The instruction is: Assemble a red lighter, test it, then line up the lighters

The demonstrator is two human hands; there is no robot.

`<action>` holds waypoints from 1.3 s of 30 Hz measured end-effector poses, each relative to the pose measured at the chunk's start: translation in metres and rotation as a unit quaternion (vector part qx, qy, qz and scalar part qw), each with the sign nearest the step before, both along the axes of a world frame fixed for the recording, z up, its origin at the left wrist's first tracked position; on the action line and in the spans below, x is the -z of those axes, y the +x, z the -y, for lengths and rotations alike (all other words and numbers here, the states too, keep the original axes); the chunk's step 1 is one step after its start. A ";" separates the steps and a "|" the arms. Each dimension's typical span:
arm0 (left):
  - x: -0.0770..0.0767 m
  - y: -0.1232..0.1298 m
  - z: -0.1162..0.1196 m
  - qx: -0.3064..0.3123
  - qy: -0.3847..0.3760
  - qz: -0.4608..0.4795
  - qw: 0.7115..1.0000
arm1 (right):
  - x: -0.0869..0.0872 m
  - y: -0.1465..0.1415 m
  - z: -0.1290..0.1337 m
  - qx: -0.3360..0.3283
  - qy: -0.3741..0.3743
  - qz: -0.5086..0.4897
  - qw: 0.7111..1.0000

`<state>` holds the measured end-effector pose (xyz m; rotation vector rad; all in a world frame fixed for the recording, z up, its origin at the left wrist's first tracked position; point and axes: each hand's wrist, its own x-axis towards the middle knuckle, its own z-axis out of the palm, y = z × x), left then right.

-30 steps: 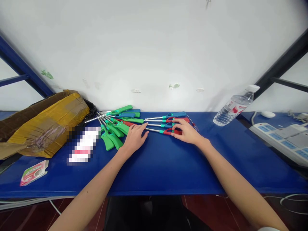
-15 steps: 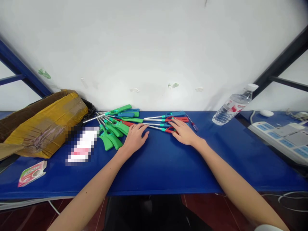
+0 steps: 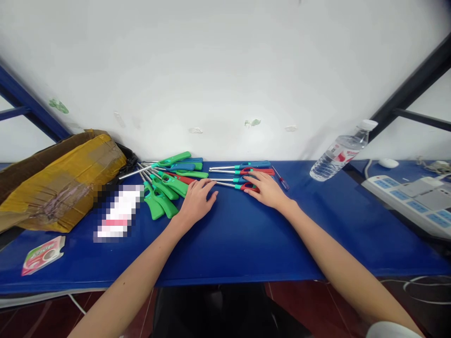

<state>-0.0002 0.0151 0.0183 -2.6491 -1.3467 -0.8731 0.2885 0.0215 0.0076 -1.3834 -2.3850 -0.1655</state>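
Note:
Several long-nozzle utility lighters [image 3: 169, 180] with green, blue or red handles and steel nozzles lie in a loose group on the blue table [image 3: 243, 253]. My left hand [image 3: 197, 202] rests palm down on the table, its fingertips beside a green handle and the tip of a red one. My right hand [image 3: 268, 189] lies flat with its fingers on a red-handled lighter [image 3: 251, 187]. Other lighters sit side by side just beyond those fingers. Part of that row is hidden under the hand.
A small screwdriver [image 3: 281, 178] lies right of the lighters. A taped cardboard box [image 3: 59, 183] and a pixelated package [image 3: 118, 211] stand to the left, with a small packet [image 3: 42, 256] near the front edge. A water bottle [image 3: 338, 152] leans at right, beyond it a power strip [image 3: 405, 199].
The whole view has drifted slightly left and upward with my head. My right hand sits a little further onto the red handle. The lighters show no clear shift.

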 end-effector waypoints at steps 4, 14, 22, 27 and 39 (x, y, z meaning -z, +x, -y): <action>0.000 0.000 0.000 -0.003 -0.003 0.003 1.000 | 0.005 -0.001 -0.002 0.006 0.012 -0.007 1.000; -0.001 -0.001 -0.002 -0.013 -0.013 0.004 1.000 | 0.013 -0.004 -0.003 0.020 0.005 -0.042 0.999; -0.004 -0.004 -0.004 -0.022 -0.011 0.010 1.000 | 0.010 -0.006 -0.005 0.021 -0.001 -0.081 0.997; -0.002 -0.004 -0.005 -0.019 -0.008 0.011 1.000 | 0.009 -0.007 -0.008 0.024 0.014 -0.074 0.997; -0.009 -0.012 -0.010 -0.038 -0.015 0.026 0.999 | 0.010 -0.005 -0.005 0.034 0.016 -0.056 0.998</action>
